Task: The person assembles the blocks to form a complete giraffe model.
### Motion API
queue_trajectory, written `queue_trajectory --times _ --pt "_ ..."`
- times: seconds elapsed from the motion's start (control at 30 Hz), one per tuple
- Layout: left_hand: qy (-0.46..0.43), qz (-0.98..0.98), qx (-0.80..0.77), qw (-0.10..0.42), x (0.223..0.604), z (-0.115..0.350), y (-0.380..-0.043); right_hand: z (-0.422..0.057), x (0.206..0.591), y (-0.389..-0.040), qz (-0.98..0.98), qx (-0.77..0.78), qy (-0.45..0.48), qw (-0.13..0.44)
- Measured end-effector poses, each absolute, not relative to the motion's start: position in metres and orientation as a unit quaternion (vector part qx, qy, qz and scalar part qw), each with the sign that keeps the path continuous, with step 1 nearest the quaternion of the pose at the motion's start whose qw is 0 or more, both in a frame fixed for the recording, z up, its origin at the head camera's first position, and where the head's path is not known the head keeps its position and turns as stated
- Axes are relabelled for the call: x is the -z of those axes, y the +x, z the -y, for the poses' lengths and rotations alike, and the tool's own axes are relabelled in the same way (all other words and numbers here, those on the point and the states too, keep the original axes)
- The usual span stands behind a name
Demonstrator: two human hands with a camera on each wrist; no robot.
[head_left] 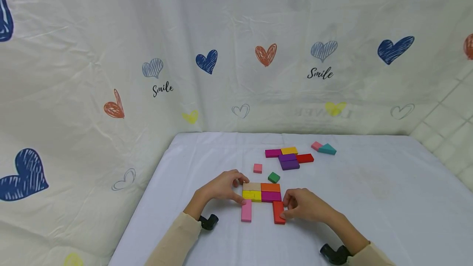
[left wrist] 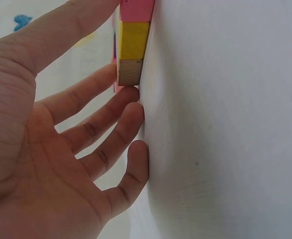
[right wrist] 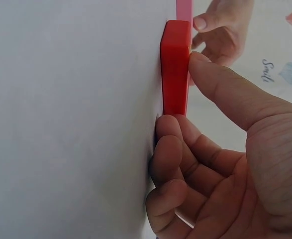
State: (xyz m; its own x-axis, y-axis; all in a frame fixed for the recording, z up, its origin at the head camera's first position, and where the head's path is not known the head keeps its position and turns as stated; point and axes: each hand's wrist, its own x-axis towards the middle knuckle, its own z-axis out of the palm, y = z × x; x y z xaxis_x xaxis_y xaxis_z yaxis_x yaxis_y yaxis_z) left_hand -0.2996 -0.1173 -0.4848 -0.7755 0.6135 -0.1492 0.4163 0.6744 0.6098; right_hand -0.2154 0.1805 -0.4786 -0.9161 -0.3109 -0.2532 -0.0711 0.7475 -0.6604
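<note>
A small layout of wooden blocks lies on the white cloth. Its upper row is a natural-wood block [head_left: 252, 186] beside an orange block [head_left: 270, 187]; below them sit a yellow block [head_left: 252, 196] and a magenta block [head_left: 271, 196]. A pink block [head_left: 246, 213] and a red block [head_left: 278, 212] stand lengthwise under the two ends. My left hand [head_left: 221, 186] spans the left side, its thumb at the pink block's upper end and its relaxed fingers by the natural-wood block. With thumb on its face and curled fingers at its edge, my right hand [head_left: 308, 205] holds the red block.
Beyond the layout lie a small pink cube [head_left: 257, 168] and a green block [head_left: 274, 177]. Farther back is a cluster with purple blocks [head_left: 289, 161] and another red block [head_left: 304, 158]. A teal triangular block [head_left: 327, 149] rests at the back right, before the heart-printed curtain [head_left: 281, 93].
</note>
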Motion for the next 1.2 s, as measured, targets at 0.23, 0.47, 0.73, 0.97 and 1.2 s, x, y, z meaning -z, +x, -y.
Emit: queue_trajectory --times 0.23,0.47,0.73,0.97,1.2 --pt "0.285 -0.899 -0.284 0.173 0.486 0.117 -0.3 -0.178 0.477 -0.215 -0.918 0.341 -0.098 0.177" --pt "0.283 -0.9 -0.283 0.174 0.486 0.117 -0.3 -0.177 0.476 -0.215 -0.917 0.342 -0.099 0.179" --pt "0.293 -0.899 -0.278 0.169 0.487 0.119 -0.301 -0.184 0.475 -0.218 -0.909 0.358 -0.13 0.169" --pt "0.293 -0.897 -0.283 0.171 0.487 0.119 -0.301 -0.185 0.476 -0.226 -0.898 0.379 -0.146 0.166" --pt "0.293 -0.898 -0.282 0.171 0.487 0.119 -0.301 -0.182 0.476 -0.233 -0.902 0.369 -0.147 0.167"
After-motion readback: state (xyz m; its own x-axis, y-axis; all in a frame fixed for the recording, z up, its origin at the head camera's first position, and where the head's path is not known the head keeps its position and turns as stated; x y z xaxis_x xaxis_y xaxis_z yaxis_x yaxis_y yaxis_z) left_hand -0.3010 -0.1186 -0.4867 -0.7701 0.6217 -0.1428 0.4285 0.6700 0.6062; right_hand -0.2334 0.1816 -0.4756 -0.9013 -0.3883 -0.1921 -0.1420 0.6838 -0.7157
